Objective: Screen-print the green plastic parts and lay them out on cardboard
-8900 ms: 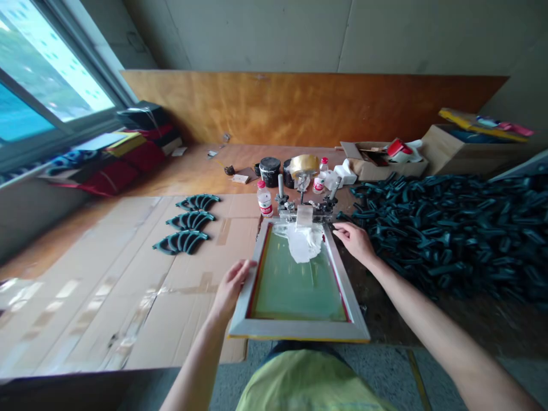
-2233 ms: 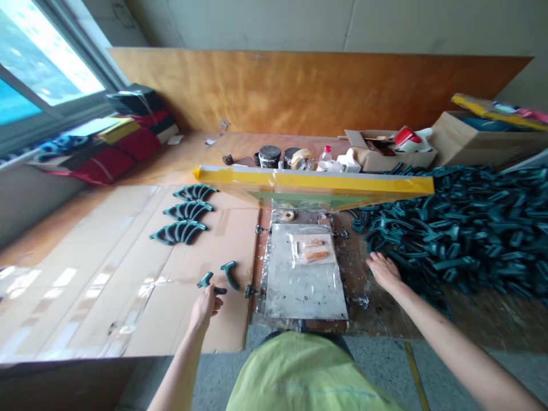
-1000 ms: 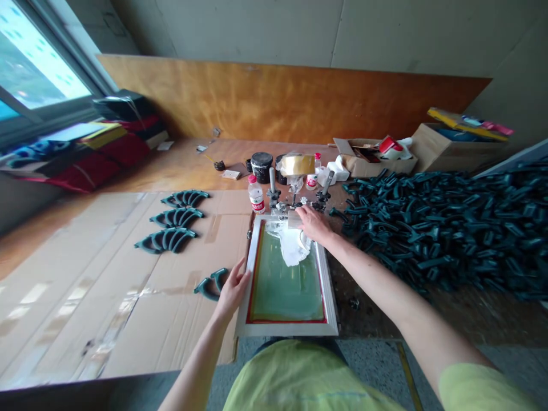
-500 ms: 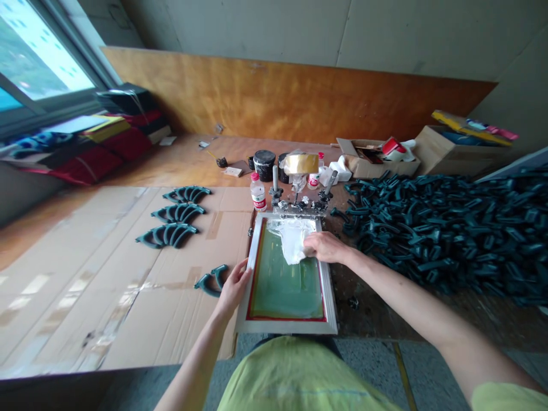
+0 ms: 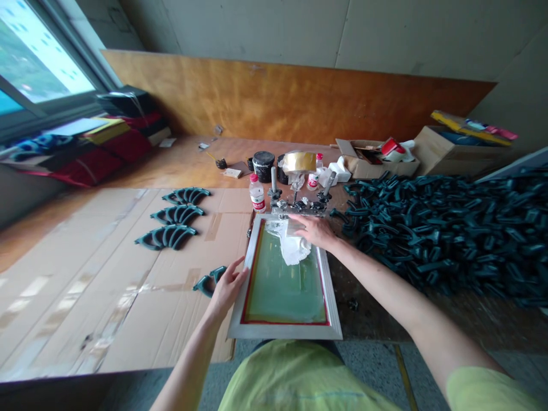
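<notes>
A silk-screen frame (image 5: 237, 331) with a pale metal border and green mesh lies in front of me, hinged at its far end to a clamp (image 5: 299, 210). My left hand (image 5: 229, 284) holds the frame's left edge between thumb and fingers. White ink (image 5: 295, 251) is smeared over the far part of the mesh. Above it is my right hand (image 5: 317, 231), fingers spread around a small greyish flat piece (image 5: 295, 228), perhaps a scraper; I see no firm grip on it. Beside my left hand lie curved dark green parts (image 5: 205, 284) on cardboard.
Rows of curved dark green parts (image 5: 166, 237) lie on the cardboard (image 5: 115, 274) at left. A big heap of similar parts (image 5: 411, 228) covers the right side. Behind the frame stand a red-capped bottle (image 5: 257, 194), a black tub (image 5: 264, 165), a tape roll (image 5: 299, 162) and open boxes (image 5: 381, 165).
The frame's near end has risen slightly towards me, with my left hand at its edge. My right hand has moved a little farther away, its fingers changing from closed to spread.
</notes>
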`<state>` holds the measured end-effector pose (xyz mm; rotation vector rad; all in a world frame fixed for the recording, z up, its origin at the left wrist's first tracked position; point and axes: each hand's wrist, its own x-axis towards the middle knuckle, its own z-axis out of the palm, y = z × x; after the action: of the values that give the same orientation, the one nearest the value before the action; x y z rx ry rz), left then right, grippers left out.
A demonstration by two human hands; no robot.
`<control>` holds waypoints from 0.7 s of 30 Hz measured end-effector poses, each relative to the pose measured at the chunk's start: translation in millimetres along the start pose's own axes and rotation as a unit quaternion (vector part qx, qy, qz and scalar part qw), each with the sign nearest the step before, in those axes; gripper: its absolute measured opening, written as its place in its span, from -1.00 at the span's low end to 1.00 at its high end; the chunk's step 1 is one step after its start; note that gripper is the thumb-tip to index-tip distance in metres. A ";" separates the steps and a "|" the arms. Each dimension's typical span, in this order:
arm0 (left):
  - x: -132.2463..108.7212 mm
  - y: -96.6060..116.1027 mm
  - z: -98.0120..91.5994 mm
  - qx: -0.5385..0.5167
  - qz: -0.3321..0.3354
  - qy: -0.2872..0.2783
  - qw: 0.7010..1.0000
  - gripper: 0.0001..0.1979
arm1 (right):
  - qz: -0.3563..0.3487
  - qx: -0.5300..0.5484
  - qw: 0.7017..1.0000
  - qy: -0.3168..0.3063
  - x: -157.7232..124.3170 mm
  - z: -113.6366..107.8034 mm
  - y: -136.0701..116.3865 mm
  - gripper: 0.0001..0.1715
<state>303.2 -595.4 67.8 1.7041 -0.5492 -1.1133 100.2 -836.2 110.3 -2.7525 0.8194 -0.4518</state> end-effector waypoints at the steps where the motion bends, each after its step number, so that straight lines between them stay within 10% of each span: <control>1: -3.8 9.7 -1.6 0.001 0.000 -0.005 1.000 -0.18 | 0.024 -0.008 1.000 -0.001 12.6 -4.5 1.7 -0.28; 8: -8.4 85.6 -7.5 -0.045 0.107 0.009 0.993 -0.39 | 0.182 0.010 0.979 0.092 7.0 -23.4 48.7 -0.69; 11: 8.1 117.2 2.1 -0.126 0.210 0.029 0.969 -0.47 | 0.254 0.045 0.964 0.066 -29.6 -5.7 64.0 -0.76; 15: 28.6 150.7 12.1 -0.151 0.235 0.004 0.960 -0.50 | 0.181 0.076 0.981 0.000 -65.8 34.1 50.6 -0.74; 21: 6.3 104.7 38.0 -0.168 0.087 -0.002 0.982 -0.44 | 0.074 0.065 0.995 -0.010 -73.1 43.3 2.4 -0.89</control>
<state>287.3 -661.6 156.2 1.3361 -0.4716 -1.0186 56.3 -791.2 53.2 -2.5515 0.9448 -0.4308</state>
